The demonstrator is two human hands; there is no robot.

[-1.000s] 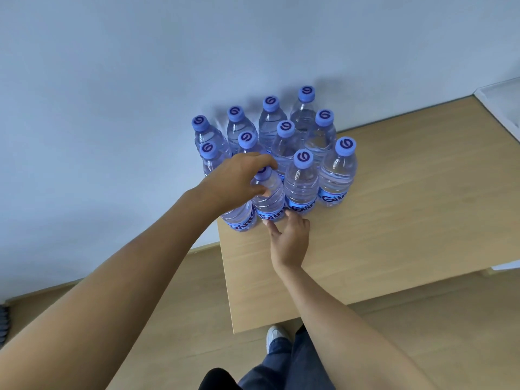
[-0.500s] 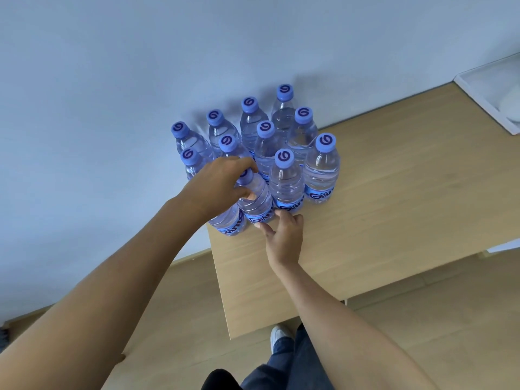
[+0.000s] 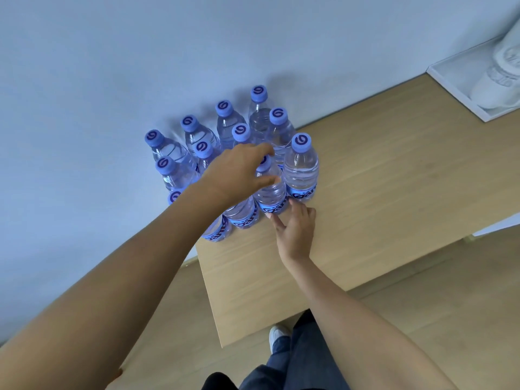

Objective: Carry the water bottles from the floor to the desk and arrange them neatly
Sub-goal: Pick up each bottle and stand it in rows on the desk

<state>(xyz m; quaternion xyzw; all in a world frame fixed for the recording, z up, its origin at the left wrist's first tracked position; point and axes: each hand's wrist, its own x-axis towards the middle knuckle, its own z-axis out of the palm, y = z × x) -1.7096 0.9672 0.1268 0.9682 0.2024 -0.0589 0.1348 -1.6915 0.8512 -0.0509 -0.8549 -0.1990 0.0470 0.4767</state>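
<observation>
Several clear water bottles (image 3: 302, 167) with blue caps and blue labels stand tightly grouped on the back left corner of the light wooden desk (image 3: 380, 192), against the wall. My left hand (image 3: 239, 171) reaches over the front row, its fingers and thumb curled round the cap and neck of a front-row bottle (image 3: 270, 192), second from the right. My right hand (image 3: 295, 232) lies low on the desk with straight fingers, the tips touching the bases of the front bottles. My left forearm hides part of the left front bottles.
A white tray (image 3: 450, 88) holding a pale object sits at the desk's back right. The desk's left edge runs just beside the bottles. Wooden floor lies below, with my white shoe (image 3: 277, 333) at the desk's front edge.
My left hand has moved from one front-row bottle to its neighbour on the right. My right hand has slid slightly right along the bottle bases.
</observation>
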